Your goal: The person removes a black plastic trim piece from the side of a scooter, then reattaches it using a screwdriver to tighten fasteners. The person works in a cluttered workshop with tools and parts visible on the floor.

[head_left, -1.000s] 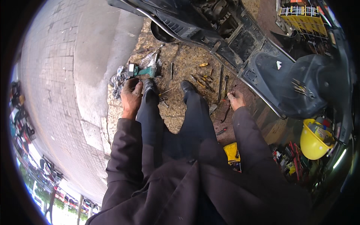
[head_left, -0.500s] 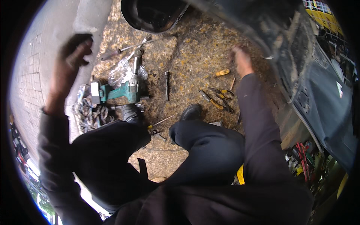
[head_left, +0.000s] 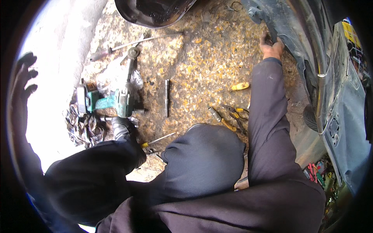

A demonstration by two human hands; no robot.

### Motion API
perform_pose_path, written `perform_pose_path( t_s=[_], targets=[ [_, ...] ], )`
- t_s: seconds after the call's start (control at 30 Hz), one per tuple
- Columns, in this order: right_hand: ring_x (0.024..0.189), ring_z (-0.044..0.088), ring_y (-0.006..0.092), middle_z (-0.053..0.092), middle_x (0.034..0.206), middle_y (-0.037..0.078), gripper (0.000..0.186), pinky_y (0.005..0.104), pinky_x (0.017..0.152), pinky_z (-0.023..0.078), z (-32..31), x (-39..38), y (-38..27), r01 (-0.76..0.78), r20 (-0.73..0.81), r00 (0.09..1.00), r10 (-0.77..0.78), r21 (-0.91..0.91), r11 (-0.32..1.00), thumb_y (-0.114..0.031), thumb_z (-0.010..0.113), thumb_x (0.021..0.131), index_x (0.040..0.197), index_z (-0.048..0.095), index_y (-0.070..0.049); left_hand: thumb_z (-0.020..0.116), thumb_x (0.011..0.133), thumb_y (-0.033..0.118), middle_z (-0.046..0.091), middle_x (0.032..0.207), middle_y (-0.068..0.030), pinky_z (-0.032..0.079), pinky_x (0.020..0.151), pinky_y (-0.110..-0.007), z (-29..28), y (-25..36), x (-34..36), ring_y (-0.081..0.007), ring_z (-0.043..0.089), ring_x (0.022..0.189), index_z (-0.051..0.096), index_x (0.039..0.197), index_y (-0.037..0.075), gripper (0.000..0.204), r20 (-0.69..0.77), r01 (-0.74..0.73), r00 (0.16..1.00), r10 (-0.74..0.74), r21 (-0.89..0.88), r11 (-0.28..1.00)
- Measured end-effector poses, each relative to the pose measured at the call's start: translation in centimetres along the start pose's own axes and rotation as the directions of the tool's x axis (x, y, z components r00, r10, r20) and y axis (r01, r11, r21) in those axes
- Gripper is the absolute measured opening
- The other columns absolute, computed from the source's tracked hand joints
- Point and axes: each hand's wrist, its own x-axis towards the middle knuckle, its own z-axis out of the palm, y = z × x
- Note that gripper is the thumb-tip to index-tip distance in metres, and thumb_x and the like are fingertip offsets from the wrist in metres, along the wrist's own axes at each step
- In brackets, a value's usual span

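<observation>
While your left hand (head_left: 21, 87) hangs at the far left rim of the view, empty with its fingers spread, your right hand (head_left: 272, 48) reaches up to the near edge of the blue-grey, dusty plastic body panel (head_left: 283, 21); whether its fingers pinch that edge or merely touch it, I cannot tell. That panel rises just beyond and to the right of your right hand, leaving little room on that side. To its left, bare yellow-speckled stone floor (head_left: 202, 58) opens wide, bounded ahead by a glossy black curved shell (head_left: 155, 14). Nearer you than your right hand lie a screwdriver with a stubby yellow handle (head_left: 240, 86) and black-and-yellow pliers (head_left: 236, 112). Between your hands, nearer the left, sits a teal-and-black cordless impact wrench (head_left: 123, 101), with a slim dark metal rod (head_left: 167, 98) to its right. Pale pavement (head_left: 50, 97) spreads openly beside your left hand.
</observation>
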Motion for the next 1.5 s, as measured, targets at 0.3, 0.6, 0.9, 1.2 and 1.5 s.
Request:
perform_pose_path(
  t_s=[0.3,0.6,0.9,1.2,1.5],
  targets=[
    [0.101,0.061,0.0276,0.065,0.108,0.013,0.026,0.0458,0.081,0.055,-2.9,2.7,-5.3,0.064,-0.084,0.995,-0.055,0.109,0.992,-0.022,0.052,0.095,0.11,0.064,-0.005,0.058,0.093,0.043,0.063,0.122,-0.0084,0.051,0.08,-0.03,-0.6,-1.3,-0.1,-0.017,0.062,0.099,0.059,0.127,0.01,0.048,-0.028,-0.027,0.999,0.028,0.009,1.0],
    [0.098,0.061,0.0264,0.065,0.106,0.012,0.024,0.0428,0.078,0.055,-2.7,2.3,-7.7,0.072,-0.092,0.994,-0.053,0.212,0.975,-0.021,0.053,0.095,0.11,0.064,-0.006,0.061,0.092,0.034,0.064,0.111,-0.0068,0.049,0.073,-0.028,1.6,3.3,0.9,-0.0139,0.06,0.088,0.059,0.122,0.003,0.043,0.136,-0.104,0.978,0.156,-0.328,0.939],
    [0.095,0.062,0.0252,0.066,0.104,0.01,0.023,0.0398,0.075,0.055,-0.9,2.8,-7.8,0.084,-0.106,0.993,-0.054,0.301,0.95,-0.019,0.054,0.094,0.111,0.063,-0.007,0.062,0.09,0.038,0.061,0.103,-0.0068,0.049,0.067,-0.027,1.6,4.4,0.4,-0.0143,0.059,0.087,0.058,0.12,0.002,0.047,0.146,-0.045,0.985,0.089,-0.285,0.957],
    [0.093,0.063,0.024,0.066,0.102,0.009,0.022,0.0368,0.072,0.055,-2.7,2.1,-6.8,0.118,-0.15,0.987,-0.065,0.379,0.918,-0.017,0.054,0.093,0.111,0.063,-0.008,0.063,0.091,0.031,0.062,0.102,-0.0052,0.049,0.064,-0.025,1.8,4.3,0.6,-0.0123,0.059,0.083,0.058,0.118,0.002,0.04,0.161,-0.033,0.983,0.086,-0.306,0.951],
    [0.09,0.063,0.0228,0.067,0.1,0.007,0.022,0.0338,0.069,0.055,-6.4,-2.9,-4.8,0.123,-0.15,0.987,-0.066,0.412,0.903,-0.016,0.055,0.092,0.112,0.062,-0.009,0.06,0.092,0.019,0.063,0.106,-0.0069,0.05,0.067,-0.026,3.3,7.4,0.5,-0.0126,0.06,0.084,0.057,0.12,0.003,0.033,0.242,-0.07,0.951,0.194,-0.44,0.895]
  ],
)
